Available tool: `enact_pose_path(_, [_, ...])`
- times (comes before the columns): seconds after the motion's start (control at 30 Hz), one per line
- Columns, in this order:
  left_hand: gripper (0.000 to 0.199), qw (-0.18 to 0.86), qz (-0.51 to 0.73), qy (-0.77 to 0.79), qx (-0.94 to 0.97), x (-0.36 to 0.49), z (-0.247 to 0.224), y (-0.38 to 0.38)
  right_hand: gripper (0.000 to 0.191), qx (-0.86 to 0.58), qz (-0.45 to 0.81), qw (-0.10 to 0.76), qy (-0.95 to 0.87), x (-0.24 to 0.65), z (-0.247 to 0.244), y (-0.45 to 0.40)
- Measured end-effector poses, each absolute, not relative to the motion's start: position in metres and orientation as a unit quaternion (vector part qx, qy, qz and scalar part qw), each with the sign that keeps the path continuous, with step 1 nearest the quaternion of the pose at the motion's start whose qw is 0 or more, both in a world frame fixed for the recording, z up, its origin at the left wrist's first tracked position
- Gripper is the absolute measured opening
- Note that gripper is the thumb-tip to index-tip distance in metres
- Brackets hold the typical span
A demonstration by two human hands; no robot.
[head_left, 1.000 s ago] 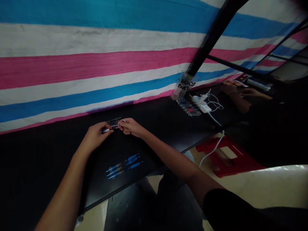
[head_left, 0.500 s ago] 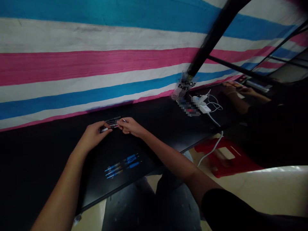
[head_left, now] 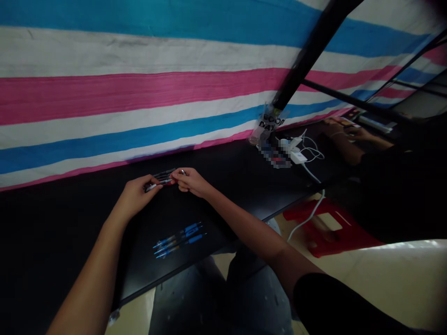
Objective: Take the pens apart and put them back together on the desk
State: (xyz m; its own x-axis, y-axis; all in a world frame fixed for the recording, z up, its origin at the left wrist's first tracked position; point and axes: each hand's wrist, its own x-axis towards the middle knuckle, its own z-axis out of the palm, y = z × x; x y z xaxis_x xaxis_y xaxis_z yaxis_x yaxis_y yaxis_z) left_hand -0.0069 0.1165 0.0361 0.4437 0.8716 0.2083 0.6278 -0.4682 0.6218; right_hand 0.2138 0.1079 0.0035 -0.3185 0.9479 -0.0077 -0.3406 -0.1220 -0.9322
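Both my hands are together over the black table near the striped cloth. My left hand (head_left: 139,193) pinches the left end of a pen (head_left: 151,187) with a white part. At that pen's other end, my right hand (head_left: 188,180) has its thumb and forefinger closed on it, the fingers curled. Several dark pens (head_left: 165,175) lie side by side just behind, partly hidden by my fingers. Closer to the table's front edge lie several blue pens (head_left: 179,239) in a slanted group, apart from my hands.
On the right of the table (head_left: 237,186) stand a clear bag (head_left: 267,123) with lettering, a white charger with cables (head_left: 296,154) and a pixelated item. Beyond, another person's hands (head_left: 352,132) work. A red stool (head_left: 335,232) is below. A black post (head_left: 307,51) slants overhead.
My right hand has shifted very slightly up and to the right. My left hand keeps its place, and the blue pens lie as before.
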Motion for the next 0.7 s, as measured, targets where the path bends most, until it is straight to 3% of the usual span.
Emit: enact_pose_path(0.7, [0.032,0.239,0.267,0.473,0.805,-0.0059,0.0341,0.1164,0.030,-0.334,0.665,0.488,-0.456,0.2128,-0.0007,0.1106])
